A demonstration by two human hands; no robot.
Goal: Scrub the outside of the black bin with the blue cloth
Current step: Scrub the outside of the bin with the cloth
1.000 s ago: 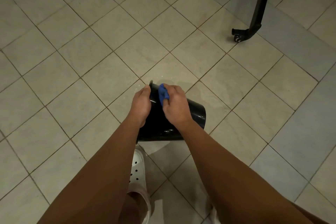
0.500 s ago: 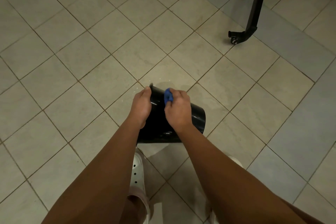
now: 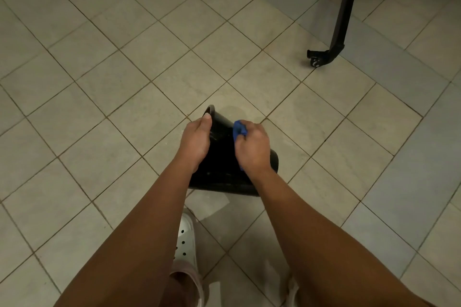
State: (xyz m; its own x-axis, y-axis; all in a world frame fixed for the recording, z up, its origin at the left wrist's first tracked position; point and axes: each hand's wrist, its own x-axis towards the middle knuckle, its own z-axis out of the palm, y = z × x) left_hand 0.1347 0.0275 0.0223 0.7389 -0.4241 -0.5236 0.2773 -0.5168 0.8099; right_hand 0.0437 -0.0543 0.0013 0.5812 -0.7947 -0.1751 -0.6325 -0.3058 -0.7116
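Head view: scrubbing step in hand. Black bin (image 3: 224, 177) tipped on its side over tiled floor (image 3: 124, 107). Left hand (image 3: 195, 142) clamped on rim, thumb over the lip. Right hand (image 3: 253, 148) bunched around blue cloth (image 3: 239, 129), pressed to upper wall, probably mid-stroke. Next: rotate bin to unwiped sides. Open floor beyond fingertips; white shoe (image 3: 185, 234) close below; caster leg (image 3: 336, 32) well apart.

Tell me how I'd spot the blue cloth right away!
Look at the tiled floor, then the black bin lying on its side between the two hands. The blue cloth is bunched in the right hand, pressed against the bin's outside. It is the only bright blue thing there.
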